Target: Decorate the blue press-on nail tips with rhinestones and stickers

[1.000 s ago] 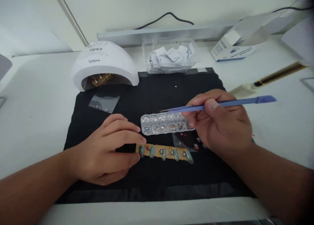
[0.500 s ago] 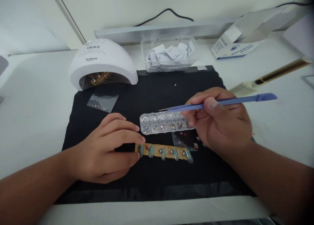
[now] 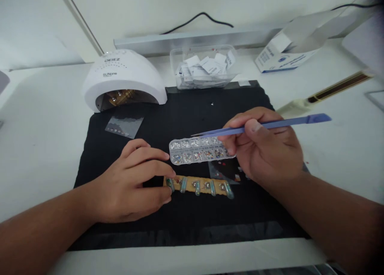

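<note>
My right hand (image 3: 267,147) pinches blue tweezers (image 3: 270,125) between thumb and fingers. Their fine metal tips point left, just above the back row of a clear compartment case (image 3: 193,151) of small rhinestones. My right fingers cover the case's right end. My left hand (image 3: 135,183) has its thumb and index finger closed around the left end of a yellow-brown strip (image 3: 187,185). Several glossy teal nail tips lie across that strip, with round silvery pieces between them. My other left fingers reach toward the case's left edge. Whether the tweezers hold a stone is too small to tell.
A white nail lamp (image 3: 124,77) stands at the back left with another strip inside. Small clear bags (image 3: 124,123) lie on the black mat (image 3: 180,115). Behind are a plastic tub (image 3: 204,81) of white packets and an open carton (image 3: 282,57). A brush (image 3: 339,87) is at right.
The view has shifted slightly. My left thumb and index finger have come a little further right over the strip's end. The tweezers stay above the case.
</note>
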`<state>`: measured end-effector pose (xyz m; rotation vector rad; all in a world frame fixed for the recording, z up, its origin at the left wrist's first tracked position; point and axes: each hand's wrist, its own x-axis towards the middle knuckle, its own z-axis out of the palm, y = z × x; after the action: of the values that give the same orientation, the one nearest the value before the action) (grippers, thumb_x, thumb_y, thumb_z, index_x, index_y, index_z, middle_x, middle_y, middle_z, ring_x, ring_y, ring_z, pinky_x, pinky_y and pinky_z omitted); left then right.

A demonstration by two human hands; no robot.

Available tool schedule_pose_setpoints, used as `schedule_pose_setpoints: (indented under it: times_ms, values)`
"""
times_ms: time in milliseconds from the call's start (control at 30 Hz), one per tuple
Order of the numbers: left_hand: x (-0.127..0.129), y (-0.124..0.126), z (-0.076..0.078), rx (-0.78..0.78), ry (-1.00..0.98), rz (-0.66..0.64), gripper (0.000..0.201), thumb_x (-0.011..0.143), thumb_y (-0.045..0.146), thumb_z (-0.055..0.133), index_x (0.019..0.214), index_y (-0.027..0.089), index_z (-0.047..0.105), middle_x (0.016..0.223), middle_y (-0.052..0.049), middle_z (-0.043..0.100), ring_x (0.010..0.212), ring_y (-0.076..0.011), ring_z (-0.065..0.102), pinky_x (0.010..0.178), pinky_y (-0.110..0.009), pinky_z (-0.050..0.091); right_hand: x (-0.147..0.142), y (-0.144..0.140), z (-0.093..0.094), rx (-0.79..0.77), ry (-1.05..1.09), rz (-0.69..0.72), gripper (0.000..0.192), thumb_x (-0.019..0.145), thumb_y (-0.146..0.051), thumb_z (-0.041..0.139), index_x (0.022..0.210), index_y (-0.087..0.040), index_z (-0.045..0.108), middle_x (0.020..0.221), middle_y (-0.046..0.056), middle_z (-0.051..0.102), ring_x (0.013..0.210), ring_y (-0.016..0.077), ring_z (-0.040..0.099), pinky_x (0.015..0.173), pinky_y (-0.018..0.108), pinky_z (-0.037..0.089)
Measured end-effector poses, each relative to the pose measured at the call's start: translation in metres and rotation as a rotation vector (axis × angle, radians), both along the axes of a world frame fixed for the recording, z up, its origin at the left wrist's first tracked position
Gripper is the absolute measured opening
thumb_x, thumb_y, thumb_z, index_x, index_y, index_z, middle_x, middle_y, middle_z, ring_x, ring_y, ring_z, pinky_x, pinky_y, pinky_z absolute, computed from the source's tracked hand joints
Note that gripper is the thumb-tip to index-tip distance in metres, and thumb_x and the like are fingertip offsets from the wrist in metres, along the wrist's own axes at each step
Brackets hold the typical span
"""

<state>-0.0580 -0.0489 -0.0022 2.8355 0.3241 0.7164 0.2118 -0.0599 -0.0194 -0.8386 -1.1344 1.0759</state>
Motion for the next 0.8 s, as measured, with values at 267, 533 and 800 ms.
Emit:
schedule_pose_setpoints:
  times_ms: [267, 533, 800]
  values:
    - [0.0007, 0.0002, 0.0015, 0.007, 0.006, 0.005, 0.009, 0.083, 0.015, 0.069, 0.088, 0.021, 0.065, 0.102, -0.004, 0.064, 0.110, -0.0261, 0.057, 0.094, -0.048, 0.042, -0.0010, -0.0001, 0.0006, -0.004, 0.024, 0.012, 0.010, 0.086, -0.033, 0.070, 0.081, -0.026, 0.073, 0.067, 0.000, 0.070, 0.045, 0.0126, 0.052, 0.043, 0.029, 0.037]
    - [0.0010, -0.0010, 0.0018, 0.016, 0.019, 0.003, 0.012, 0.083, 0.013, 0.068, 0.091, 0.022, 0.066, 0.103, -0.004, 0.062, 0.109, -0.0259, 0.056, 0.094, -0.049, 0.041, -0.0018, -0.0004, 0.0018, -0.026, 0.015, 0.011, 0.012, 0.084, -0.038, 0.073, 0.080, -0.026, 0.073, 0.065, -0.001, 0.069, 0.045, 0.0123, 0.052, 0.044, 0.029, 0.038]
    - [0.0016, -0.0004, 0.0021, 0.017, 0.035, 0.002, 0.013, 0.084, 0.012, 0.067, 0.093, 0.021, 0.066, 0.103, -0.005, 0.061, 0.109, -0.0266, 0.055, 0.092, -0.050, 0.040, -0.0012, -0.0010, 0.0023, -0.041, 0.015, 0.014, 0.014, 0.085, -0.039, 0.072, 0.080, -0.026, 0.072, 0.067, -0.001, 0.069, 0.046, 0.0117, 0.052, 0.045, 0.028, 0.038]
